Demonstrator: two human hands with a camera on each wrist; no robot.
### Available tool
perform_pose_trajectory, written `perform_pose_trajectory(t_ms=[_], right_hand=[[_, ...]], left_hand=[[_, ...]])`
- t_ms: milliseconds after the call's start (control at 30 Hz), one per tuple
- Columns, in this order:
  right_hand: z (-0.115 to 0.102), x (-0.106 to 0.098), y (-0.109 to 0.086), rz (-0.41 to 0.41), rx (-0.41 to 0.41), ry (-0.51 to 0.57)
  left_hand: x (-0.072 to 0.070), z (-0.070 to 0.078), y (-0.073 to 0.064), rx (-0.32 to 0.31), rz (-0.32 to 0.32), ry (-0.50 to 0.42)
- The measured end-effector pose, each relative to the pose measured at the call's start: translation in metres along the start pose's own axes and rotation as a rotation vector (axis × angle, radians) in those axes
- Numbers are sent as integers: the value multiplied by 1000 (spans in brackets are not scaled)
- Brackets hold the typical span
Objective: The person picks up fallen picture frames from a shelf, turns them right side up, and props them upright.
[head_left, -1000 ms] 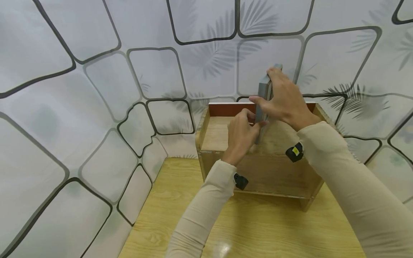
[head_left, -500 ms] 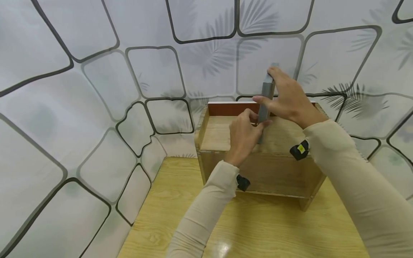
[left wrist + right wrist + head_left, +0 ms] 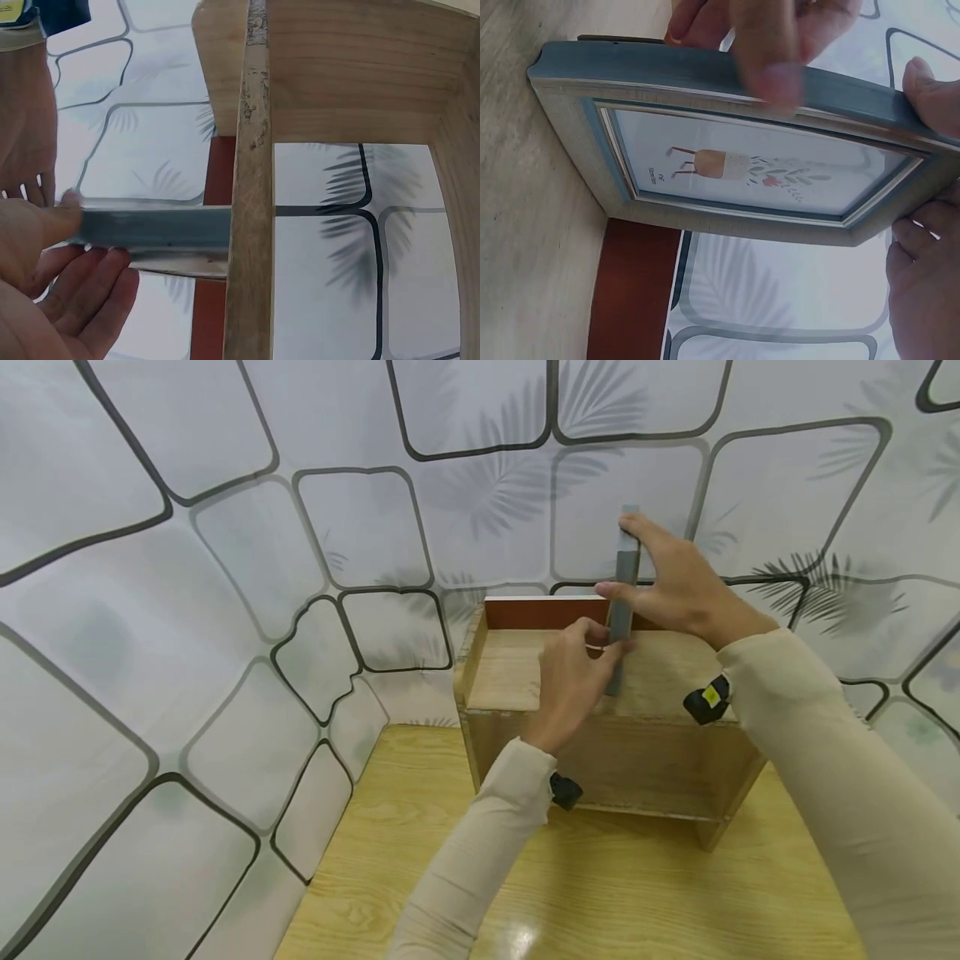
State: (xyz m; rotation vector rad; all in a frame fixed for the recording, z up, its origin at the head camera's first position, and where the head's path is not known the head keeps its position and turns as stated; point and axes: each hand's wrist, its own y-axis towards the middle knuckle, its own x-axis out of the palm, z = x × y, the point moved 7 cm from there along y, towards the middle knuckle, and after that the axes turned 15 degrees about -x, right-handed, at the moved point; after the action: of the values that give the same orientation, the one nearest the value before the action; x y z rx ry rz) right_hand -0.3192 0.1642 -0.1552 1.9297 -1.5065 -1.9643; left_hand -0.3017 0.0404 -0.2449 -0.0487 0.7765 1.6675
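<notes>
A blue-grey picture frame stands upright, nearly edge-on in the head view, on top of a small wooden shelf. Low on its near side, my left hand pinches the edge between thumb and fingers. My right hand grips the upper part, thumb on the near edge and fingers over the top. In the right wrist view the picture inside shows a potted plant behind a silver-toned inner border. From the left wrist view only the frame's blue edge shows, partly hidden by the shelf board.
Raised wooden sides and a red-brown back strip border the shelf top. The shelf stands on a yellow wood-grain table, against a wall patterned with dark outlines and leaves. Another wall rises on the left.
The picture frame has turned so its edge faces the head camera more squarely, and has shifted slightly right. Both hands have moved right with it, keeping their hold.
</notes>
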Motion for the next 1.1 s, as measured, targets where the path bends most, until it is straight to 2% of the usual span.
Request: perform_pose_trajectory(t_ms=[133,300,500,567,833,1100], right_hand=[[3,-3,-3,-1,5,18],[8,-5,-6,-15,13,40],[14,-6,-9,-35,24,65],[15,-6,-10,-36,22,73],[17,-6,-11,-31,18,107],[16,-6,-10,-28,10,111]], left_hand=[[-3,-3,-2,15,-24,-47],[-4,-9,-1,22,-22,24],[8,-12,0,-7,-133,118],[11,-12,0,-18,-153,135],[14,-12,0,-39,-139,163],[14,-10,0,-10,-111,185]])
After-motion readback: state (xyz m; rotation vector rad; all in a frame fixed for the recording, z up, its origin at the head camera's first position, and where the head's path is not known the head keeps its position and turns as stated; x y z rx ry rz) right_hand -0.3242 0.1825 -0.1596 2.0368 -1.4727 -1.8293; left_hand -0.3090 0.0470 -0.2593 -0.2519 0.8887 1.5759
